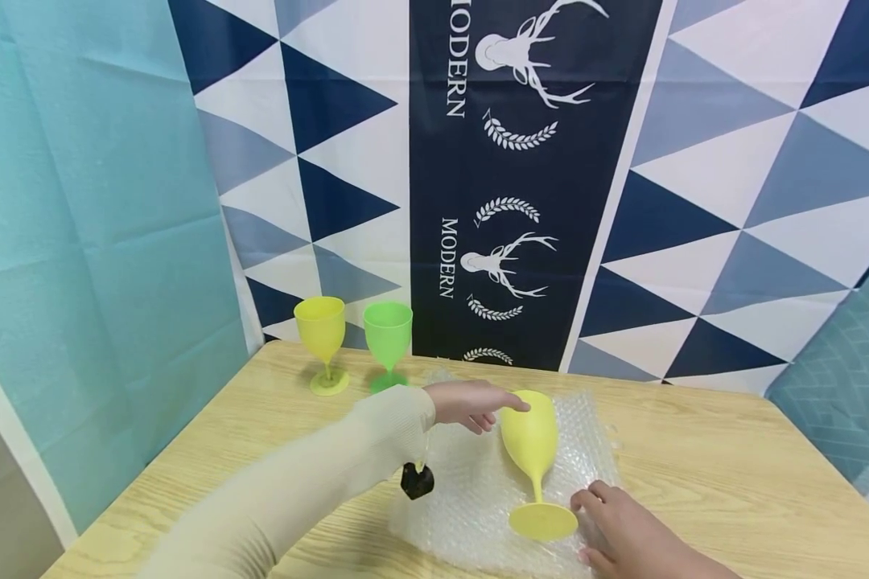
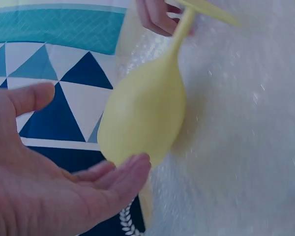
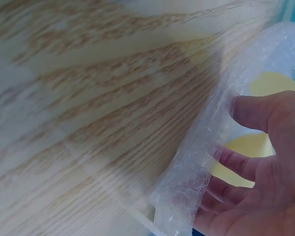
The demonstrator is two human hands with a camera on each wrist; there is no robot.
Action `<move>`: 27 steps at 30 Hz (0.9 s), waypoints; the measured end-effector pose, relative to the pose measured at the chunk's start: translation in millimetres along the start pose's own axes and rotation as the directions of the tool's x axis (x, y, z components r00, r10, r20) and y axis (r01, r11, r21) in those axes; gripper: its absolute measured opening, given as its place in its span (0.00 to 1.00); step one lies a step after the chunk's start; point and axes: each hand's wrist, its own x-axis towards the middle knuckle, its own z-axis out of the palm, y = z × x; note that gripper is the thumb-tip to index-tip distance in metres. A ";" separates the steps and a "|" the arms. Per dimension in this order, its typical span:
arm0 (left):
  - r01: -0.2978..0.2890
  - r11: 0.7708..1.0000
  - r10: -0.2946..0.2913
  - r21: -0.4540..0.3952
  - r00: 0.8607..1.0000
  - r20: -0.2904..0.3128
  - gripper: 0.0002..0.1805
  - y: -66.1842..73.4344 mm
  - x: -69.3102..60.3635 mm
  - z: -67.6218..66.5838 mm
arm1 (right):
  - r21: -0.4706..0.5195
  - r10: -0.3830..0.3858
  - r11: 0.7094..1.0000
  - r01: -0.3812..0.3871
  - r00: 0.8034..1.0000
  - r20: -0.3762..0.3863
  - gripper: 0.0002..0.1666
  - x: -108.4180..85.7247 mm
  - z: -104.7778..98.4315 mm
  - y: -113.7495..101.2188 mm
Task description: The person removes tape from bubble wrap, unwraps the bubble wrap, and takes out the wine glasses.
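Observation:
A yellow goblet [image 1: 529, 434] lies on a sheet of bubble wrap [image 1: 463, 490], its round base toward the near side. My left hand [image 1: 471, 404] reaches over beside the bowl. In the left wrist view its fingers are spread and loosely bent, overlapping the rim end of the goblet [image 2: 145, 110]; whether they touch it I cannot tell. My right hand [image 1: 619, 527] is just right of the goblet's base. The right wrist view shows its thumb and fingertips apart, at the edge of the bubble wrap [image 3: 187, 182], with no visible pinch.
Another yellow goblet [image 1: 322, 330] and a green goblet [image 1: 389, 334] stand upright at the back left of the wooden table [image 1: 702, 450]. A small black object [image 1: 417, 480] hangs at the left sleeve's cuff. Behind the table hangs a patterned cloth [image 1: 695, 201].

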 end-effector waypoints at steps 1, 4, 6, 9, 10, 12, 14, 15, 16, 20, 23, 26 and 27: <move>0.014 0.999 -0.014 -0.044 1.000 -0.005 0.33 1.3 2.0 0.6 | -0.001 0.000 1.000 0.000 1.000 -0.002 0.28 0.0 -0.4 0.0; 0.044 0.989 -0.049 -0.139 0.998 -0.032 0.35 4.1 8.5 2.7 | -0.013 -0.005 1.000 0.005 1.000 -0.013 0.28 -0.1 -0.9 0.5; 0.063 0.982 -0.075 -0.180 0.995 -0.060 0.36 5.1 13.4 4.9 | -0.011 -0.001 1.000 0.001 1.000 -0.015 0.28 0.1 -0.8 0.8; 0.091 0.969 -0.114 -0.230 0.989 -0.091 0.36 6.3 20.5 8.9 | -0.012 -0.006 1.000 0.006 1.000 -0.015 0.29 0.4 -0.4 1.3; 0.098 0.964 -0.125 -0.246 0.987 -0.098 0.36 6.5 22.8 10.1 | -0.014 -0.012 1.000 0.012 1.000 -0.016 0.29 0.5 -0.2 1.5; 0.106 0.955 -0.142 -0.277 0.984 -0.112 0.37 6.7 27.1 12.4 | -0.016 -0.025 1.000 0.024 1.000 -0.018 0.29 0.5 0.0 1.8; 0.113 0.943 -0.157 -0.313 0.980 -0.120 0.38 7.2 31.9 15.7 | -0.023 -0.044 0.999 0.043 0.999 -0.032 0.29 -0.6 0.7 2.3; 0.115 0.936 -0.164 -0.334 0.979 -0.122 0.39 7.2 34.2 17.2 | -0.020 -0.042 0.999 0.041 0.999 -0.031 0.29 -1.1 0.6 2.3; 0.118 0.927 -0.173 -0.355 0.977 -0.126 0.40 6.5 36.4 18.7 | -0.012 -0.038 0.999 0.038 0.999 -0.028 0.29 -1.0 0.7 2.0; 0.127 0.903 -0.206 -0.409 0.967 -0.153 0.41 3.4 44.5 24.8 | 0.009 -0.007 1.000 0.007 1.000 -0.011 0.29 -1.0 -0.2 -0.4; 0.117 0.899 -0.207 -0.422 0.962 -0.176 0.39 1.1 48.4 29.8 | 0.012 0.015 1.000 -0.015 1.000 -0.004 0.29 -1.3 -1.1 -3.1; 0.107 0.893 -0.204 -0.438 0.962 -0.181 0.35 -1.1 47.6 34.5 | 0.029 0.051 0.998 -0.051 0.999 0.007 0.28 -0.9 -1.1 -6.2; 0.106 0.890 -0.206 -0.444 0.962 -0.182 0.34 -1.8 46.2 35.8 | 0.031 0.059 0.998 -0.059 0.998 0.011 0.28 -0.6 -0.8 -7.2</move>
